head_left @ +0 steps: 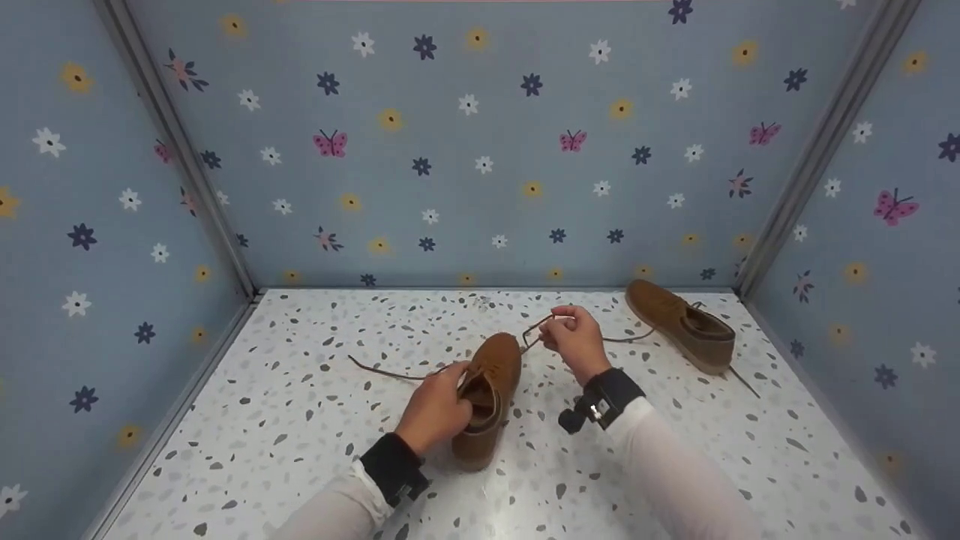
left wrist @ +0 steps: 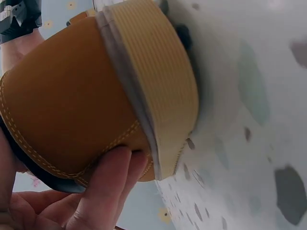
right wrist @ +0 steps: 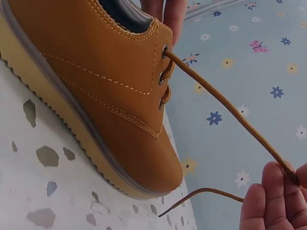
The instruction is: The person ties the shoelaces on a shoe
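A tan lace-up shoe (head_left: 504,354) stands on the speckled surface, toe pointing away. My left hand (head_left: 437,409) grips its left side by the collar; in the left wrist view, fingertips (left wrist: 108,179) press on the brown upper near the heel. My right hand (head_left: 576,343), off to the right of the toe, pinches a brown lace (right wrist: 230,107) between thumb and fingers. That lace runs taut from the top eyelet (right wrist: 165,51), and its loose end hangs below the hand. Another lace end (head_left: 382,370) extends left from the shoe.
A matching shoe (head_left: 664,315) lies angled at the back right, its laces trailing to both sides. Flower-patterned panels (head_left: 480,150) enclose the speckled white surface (head_left: 300,420) at the back, left and right.
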The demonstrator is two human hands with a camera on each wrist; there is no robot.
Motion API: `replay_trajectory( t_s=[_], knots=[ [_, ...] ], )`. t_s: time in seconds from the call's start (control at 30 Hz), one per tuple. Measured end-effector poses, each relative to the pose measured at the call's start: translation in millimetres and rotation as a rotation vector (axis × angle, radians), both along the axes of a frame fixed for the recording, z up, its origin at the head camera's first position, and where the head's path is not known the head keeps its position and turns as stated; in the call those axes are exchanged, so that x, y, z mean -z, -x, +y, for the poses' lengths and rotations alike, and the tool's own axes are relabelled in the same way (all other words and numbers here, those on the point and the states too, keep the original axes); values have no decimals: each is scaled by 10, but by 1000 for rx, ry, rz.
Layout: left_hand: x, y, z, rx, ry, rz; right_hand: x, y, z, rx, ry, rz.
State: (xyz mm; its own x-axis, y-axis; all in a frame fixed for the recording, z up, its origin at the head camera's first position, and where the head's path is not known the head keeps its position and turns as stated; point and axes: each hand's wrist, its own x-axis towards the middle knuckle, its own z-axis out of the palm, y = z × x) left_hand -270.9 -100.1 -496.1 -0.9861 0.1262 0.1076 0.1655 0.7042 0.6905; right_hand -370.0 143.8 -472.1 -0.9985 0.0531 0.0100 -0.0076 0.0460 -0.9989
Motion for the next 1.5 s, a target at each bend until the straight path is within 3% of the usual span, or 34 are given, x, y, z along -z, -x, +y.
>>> replay_trajectory(
  t_s=[0.23,0.5,0.73,1.2,1.5],
  knots=[
    [-48,-48,130,31,20,-38,-31,0,133,-46,-119,5],
    [-59,-103,222,68,36,-23,-51,3,243,-71,-289,-31],
    [-67,-158,265,82,50,-75,-28,-13,337,-111,-401,-14],
    [-33,-169,308,151,56,-60,43,-88,554,-109,-337,-52],
    [-48,-153,350,188,25,-69,-9,-153,639,-103,-294,-56]
  ],
)
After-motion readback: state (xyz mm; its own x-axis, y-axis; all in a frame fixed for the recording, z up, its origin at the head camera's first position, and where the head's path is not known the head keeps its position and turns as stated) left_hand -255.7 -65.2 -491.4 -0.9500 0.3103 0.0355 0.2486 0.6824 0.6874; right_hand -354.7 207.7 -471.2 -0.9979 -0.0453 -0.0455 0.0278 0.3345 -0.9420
